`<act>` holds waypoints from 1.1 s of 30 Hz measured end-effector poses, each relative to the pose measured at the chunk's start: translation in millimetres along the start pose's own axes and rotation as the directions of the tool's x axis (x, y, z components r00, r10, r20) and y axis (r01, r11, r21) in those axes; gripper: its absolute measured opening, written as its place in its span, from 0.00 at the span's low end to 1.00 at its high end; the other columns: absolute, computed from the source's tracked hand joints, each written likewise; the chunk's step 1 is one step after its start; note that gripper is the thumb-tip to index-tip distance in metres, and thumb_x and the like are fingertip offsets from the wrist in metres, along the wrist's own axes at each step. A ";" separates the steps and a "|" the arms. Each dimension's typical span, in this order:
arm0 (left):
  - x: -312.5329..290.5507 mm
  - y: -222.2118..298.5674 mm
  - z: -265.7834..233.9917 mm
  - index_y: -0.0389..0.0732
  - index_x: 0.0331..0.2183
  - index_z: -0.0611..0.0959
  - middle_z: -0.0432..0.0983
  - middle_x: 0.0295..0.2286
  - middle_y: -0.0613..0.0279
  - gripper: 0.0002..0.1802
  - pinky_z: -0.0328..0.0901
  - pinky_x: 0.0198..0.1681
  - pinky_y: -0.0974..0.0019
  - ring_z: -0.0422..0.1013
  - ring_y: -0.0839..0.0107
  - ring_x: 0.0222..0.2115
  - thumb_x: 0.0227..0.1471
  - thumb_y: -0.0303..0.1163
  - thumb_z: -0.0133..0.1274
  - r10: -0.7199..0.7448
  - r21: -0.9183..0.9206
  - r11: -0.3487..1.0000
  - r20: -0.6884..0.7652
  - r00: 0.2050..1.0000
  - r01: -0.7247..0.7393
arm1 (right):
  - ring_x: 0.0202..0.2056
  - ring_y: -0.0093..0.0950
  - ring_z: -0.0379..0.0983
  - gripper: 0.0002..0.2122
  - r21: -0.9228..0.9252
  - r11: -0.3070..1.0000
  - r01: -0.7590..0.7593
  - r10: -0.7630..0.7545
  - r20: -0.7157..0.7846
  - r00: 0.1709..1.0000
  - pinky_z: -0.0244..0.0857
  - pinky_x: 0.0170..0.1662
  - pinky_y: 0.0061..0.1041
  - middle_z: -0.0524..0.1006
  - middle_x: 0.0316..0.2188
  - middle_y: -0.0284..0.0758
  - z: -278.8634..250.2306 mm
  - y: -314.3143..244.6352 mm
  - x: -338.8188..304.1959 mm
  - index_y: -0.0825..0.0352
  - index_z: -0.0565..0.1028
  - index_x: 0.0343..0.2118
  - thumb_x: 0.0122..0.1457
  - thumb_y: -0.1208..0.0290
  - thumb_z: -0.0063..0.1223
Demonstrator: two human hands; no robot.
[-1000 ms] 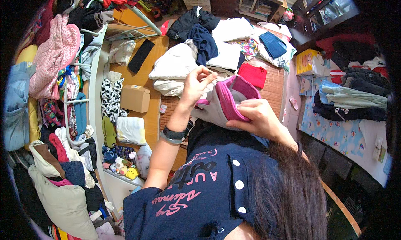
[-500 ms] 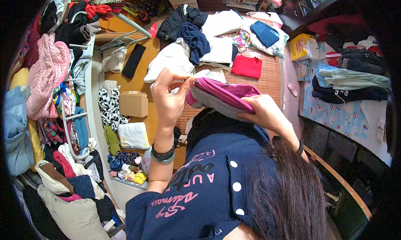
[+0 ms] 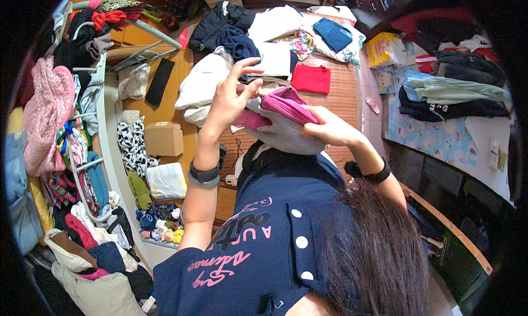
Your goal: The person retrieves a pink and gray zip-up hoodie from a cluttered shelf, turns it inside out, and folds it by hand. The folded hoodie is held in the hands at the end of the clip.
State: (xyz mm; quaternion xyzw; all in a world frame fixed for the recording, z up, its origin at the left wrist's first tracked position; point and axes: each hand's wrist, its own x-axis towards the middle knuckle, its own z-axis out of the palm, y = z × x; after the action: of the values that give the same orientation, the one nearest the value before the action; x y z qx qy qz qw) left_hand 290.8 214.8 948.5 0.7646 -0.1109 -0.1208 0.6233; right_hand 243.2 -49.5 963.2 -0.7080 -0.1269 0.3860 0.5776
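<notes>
A soft grey cloth piece with a magenta lining (image 3: 286,104) hangs in front of my body; it may be a garment or a pouch, and I cannot tell which. My right hand (image 3: 333,128) pinches its magenta edge on the right side. Beside its upper left part, my left hand (image 3: 231,99) is raised with thumb and fingers apart, holding nothing I can see. The magenta side faces up and the grey side sags below, toward my dark blue shirt (image 3: 258,206).
Beyond my hands, a low wooden table carries a folded red cloth (image 3: 311,79), folded jeans (image 3: 333,34), white clothes (image 3: 203,82) and a black jacket (image 3: 217,27). A cardboard box (image 3: 164,139) is at left, near a loaded clothes rack (image 3: 96,118). Folded clothes cover a bed (image 3: 429,132) at right.
My left hand has let go of the zipped edge and its fingers have spread. The cloth piece has opened out, its grey side sagging lower, while my right hand keeps hold.
</notes>
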 end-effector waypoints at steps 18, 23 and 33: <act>57.4 104.0 -45.0 0.38 0.43 0.79 0.77 0.33 0.71 0.32 0.67 0.38 0.74 0.73 0.82 0.36 0.43 0.48 0.74 0.231 -0.245 0.957 0.319 0.919 -0.156 | 0.37 0.18 0.72 0.20 -0.193 0.941 0.279 -0.290 -0.029 0.957 0.70 0.45 0.23 0.80 0.34 0.29 -68.8 -27.9 -44.2 0.71 0.78 0.44 0.45 0.76 0.65; 60.4 131.0 -54.4 0.38 0.54 0.77 0.82 0.36 0.56 0.50 0.70 0.44 0.63 0.78 0.66 0.36 0.31 0.50 0.78 0.147 0.119 0.830 0.896 0.419 -0.546 | 0.44 0.17 0.72 0.33 0.147 0.859 0.491 -0.434 -0.301 0.849 0.68 0.51 0.19 0.79 0.46 0.29 -63.1 -52.4 -62.7 0.72 0.68 0.62 0.46 0.80 0.52; 15.9 66.3 -4.9 0.37 0.48 0.80 0.79 0.39 0.54 0.31 0.69 0.45 0.60 0.75 0.62 0.40 0.49 0.48 0.66 -0.068 -0.234 0.921 0.692 0.719 0.312 | 0.42 0.20 0.74 0.18 -0.395 0.841 0.371 -0.530 -0.457 0.714 0.67 0.48 0.20 0.79 0.36 0.32 -97.1 -86.9 -22.5 0.68 0.78 0.45 0.61 0.59 0.50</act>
State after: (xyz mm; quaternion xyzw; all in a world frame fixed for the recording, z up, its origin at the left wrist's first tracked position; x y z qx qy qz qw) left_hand 306.2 201.1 1013.6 0.5590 -0.2256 -0.4694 0.6452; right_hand 318.6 -107.4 1055.1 -0.8077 -0.1779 -0.0093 0.5621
